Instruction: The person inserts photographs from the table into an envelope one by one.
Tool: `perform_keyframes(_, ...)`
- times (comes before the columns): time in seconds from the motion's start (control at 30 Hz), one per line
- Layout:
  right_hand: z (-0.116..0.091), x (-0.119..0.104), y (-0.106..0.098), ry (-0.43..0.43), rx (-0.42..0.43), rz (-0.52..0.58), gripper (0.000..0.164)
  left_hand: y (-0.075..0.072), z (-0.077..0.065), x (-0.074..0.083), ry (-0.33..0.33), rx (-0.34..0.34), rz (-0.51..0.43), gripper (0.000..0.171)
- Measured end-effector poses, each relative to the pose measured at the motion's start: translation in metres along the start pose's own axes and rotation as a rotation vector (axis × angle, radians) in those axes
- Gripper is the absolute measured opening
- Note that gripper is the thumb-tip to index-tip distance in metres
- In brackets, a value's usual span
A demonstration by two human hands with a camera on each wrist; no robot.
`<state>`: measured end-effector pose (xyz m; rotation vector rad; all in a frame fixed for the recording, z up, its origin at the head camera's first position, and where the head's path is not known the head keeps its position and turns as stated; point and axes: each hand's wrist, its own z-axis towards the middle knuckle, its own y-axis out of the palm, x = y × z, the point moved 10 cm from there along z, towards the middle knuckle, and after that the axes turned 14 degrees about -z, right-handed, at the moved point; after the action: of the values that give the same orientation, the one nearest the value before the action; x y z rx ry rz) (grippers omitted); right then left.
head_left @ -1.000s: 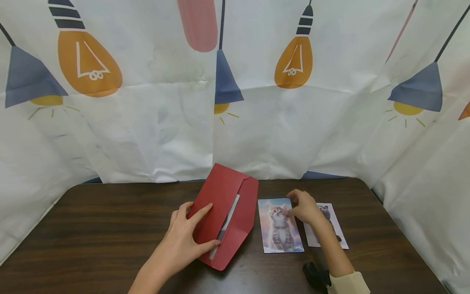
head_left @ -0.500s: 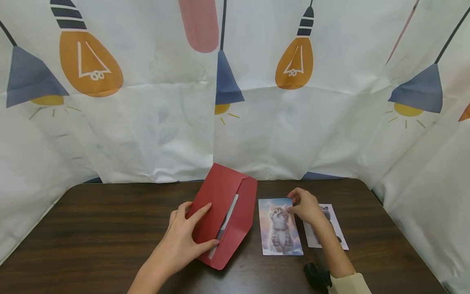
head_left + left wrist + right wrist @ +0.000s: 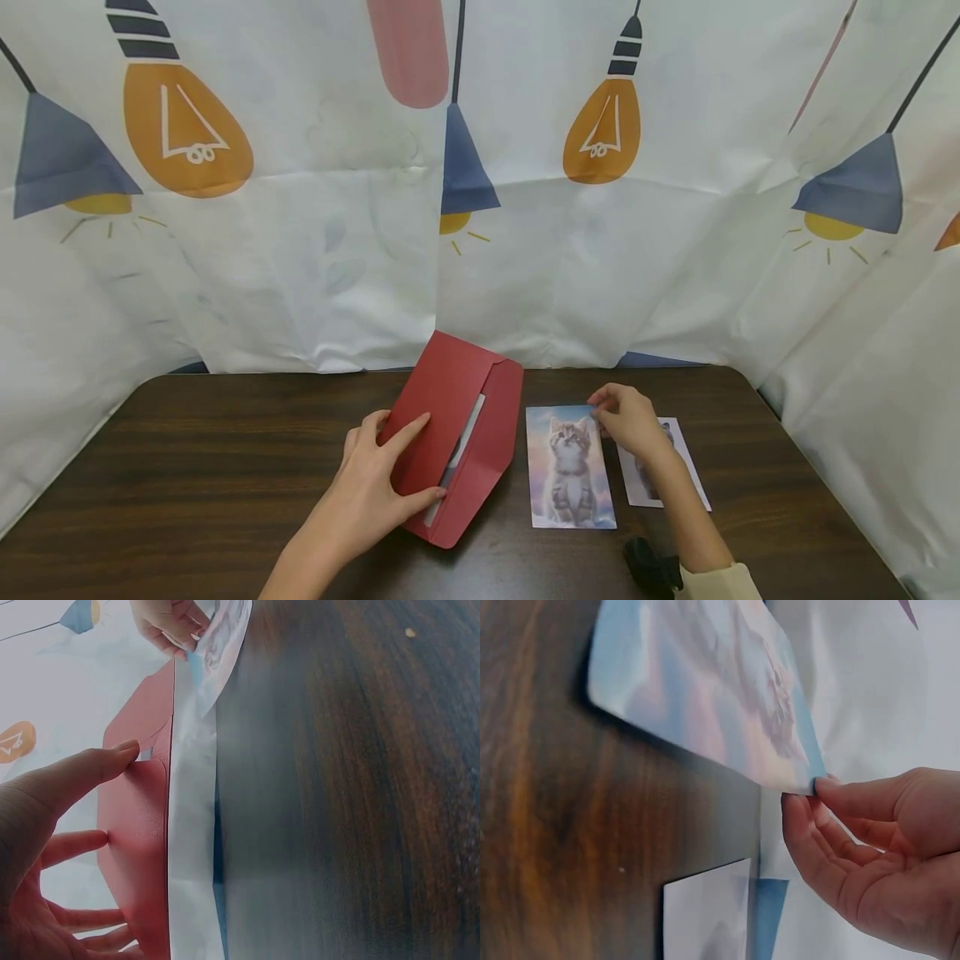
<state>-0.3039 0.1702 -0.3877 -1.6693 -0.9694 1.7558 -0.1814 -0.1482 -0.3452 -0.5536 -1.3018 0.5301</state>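
My left hand point(image 3: 375, 475) holds a red envelope point(image 3: 450, 383), tilted in the head view. Its thumb is at the long opening, where a pale strip point(image 3: 468, 429) shows inside; the index finger lies on the red front. In the left wrist view, thumb and fingertips touch the envelope point(image 3: 139, 817). My right hand point(image 3: 630, 421) pinches the top right corner of a kitten picture card point(image 3: 570, 475) between thumb and fingers. The right wrist view shows that corner of the card point(image 3: 705, 697) raised off the table. A second cat card point(image 3: 686, 458) lies partly hidden under the right forearm.
The brown wood-grain table point(image 3: 187, 475) ends at a white curtain point(image 3: 315, 250) printed with lamps and bulbs. A black object point(image 3: 648, 567) is by the right wrist, near the cream sleeve point(image 3: 720, 582).
The right hand's fingers have shifted to the kitten card's top corner, and the card's lower edge now sits slightly nearer me. The left hand and envelope have barely moved.
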Motion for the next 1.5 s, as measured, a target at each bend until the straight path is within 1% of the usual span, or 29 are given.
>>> perform_keyframes(0.13,-0.002,-0.003,-0.002,-0.009,-0.005,0.029,0.01,-0.001,-0.001,0.002,0.019,0.015,0.004,0.083)
perform_keyframes(0.37,-0.005,-0.01,-0.007,-0.032,-0.005,0.047,0.011,-0.003,-0.002,0.006,0.07,0.054,0.012,0.082)
perform_keyframes(0.6,-0.006,-0.014,-0.009,-0.042,-0.009,0.053,0.011,-0.005,-0.002,0.008,0.109,0.062,0.013,0.08)
perform_keyframes(0.93,-0.009,-0.017,-0.012,-0.023,-0.023,0.062,0.012,-0.007,0.0,0.005,0.108,0.048,-0.005,0.08)
perform_keyframes(1.23,-0.013,-0.023,-0.015,-0.026,-0.031,0.07,0.012,-0.014,0.001,0.006,0.146,0.077,-0.015,0.079)
perform_keyframes(1.5,-0.013,-0.028,-0.02,-0.058,-0.002,0.09,0.012,-0.017,0.002,0.003,0.147,0.092,0.0,0.08)
